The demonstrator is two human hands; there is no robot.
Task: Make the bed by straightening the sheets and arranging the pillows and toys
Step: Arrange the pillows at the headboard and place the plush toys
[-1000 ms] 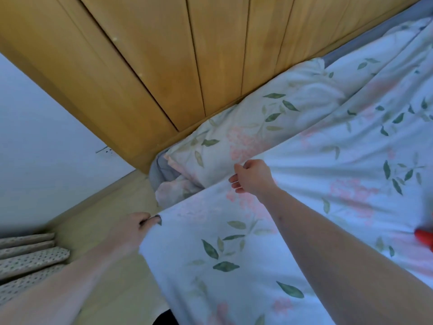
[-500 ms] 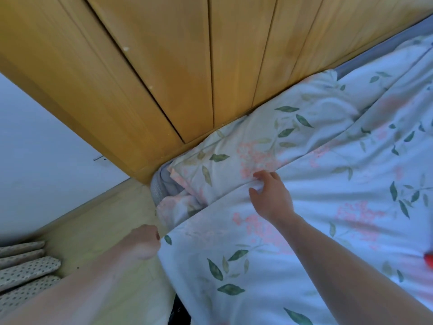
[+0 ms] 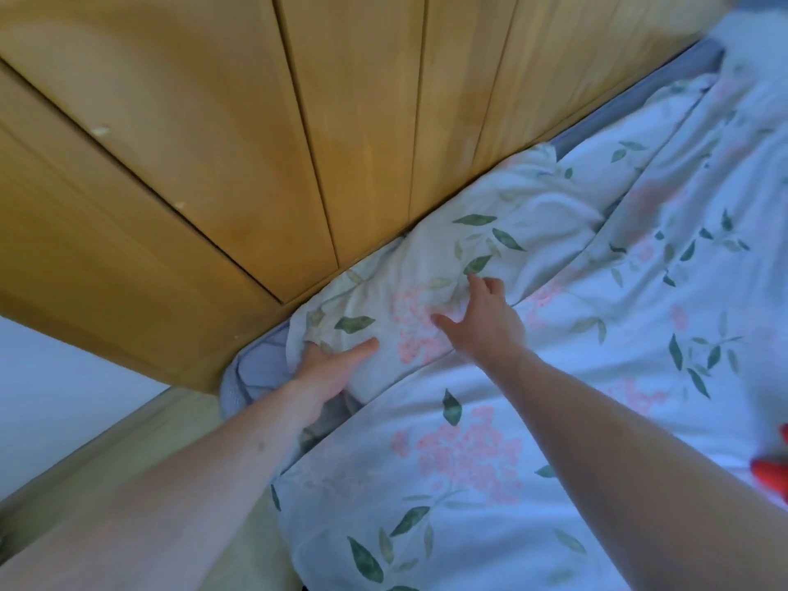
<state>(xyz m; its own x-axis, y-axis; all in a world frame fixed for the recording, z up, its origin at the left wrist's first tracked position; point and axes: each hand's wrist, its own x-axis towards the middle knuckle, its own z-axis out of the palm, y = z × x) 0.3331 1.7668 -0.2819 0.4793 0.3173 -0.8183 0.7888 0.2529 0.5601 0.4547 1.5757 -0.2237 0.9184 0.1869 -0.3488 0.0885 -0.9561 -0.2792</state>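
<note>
A floral pillow (image 3: 503, 245) lies along the wooden headboard (image 3: 264, 142). A matching floral duvet (image 3: 533, 420) covers the bed below it, its upper edge lapping the pillow. My left hand (image 3: 328, 366) holds the pillow's left end, thumb on top and fingers tucked under the corner. My right hand (image 3: 482, 319) rests on the pillow's middle with fingers spread and nothing held. Part of a red toy (image 3: 772, 473) shows at the right edge on the duvet.
A grey fitted sheet (image 3: 253, 375) shows at the bed's top left corner and along the headboard (image 3: 639, 102). A white wall (image 3: 55, 398) and a pale wooden floor strip (image 3: 140, 454) lie left of the bed.
Both hands have left the duvet's top edge and moved up onto the pillow. The left hand now holds the pillow's corner and the right hand has opened flat on it.
</note>
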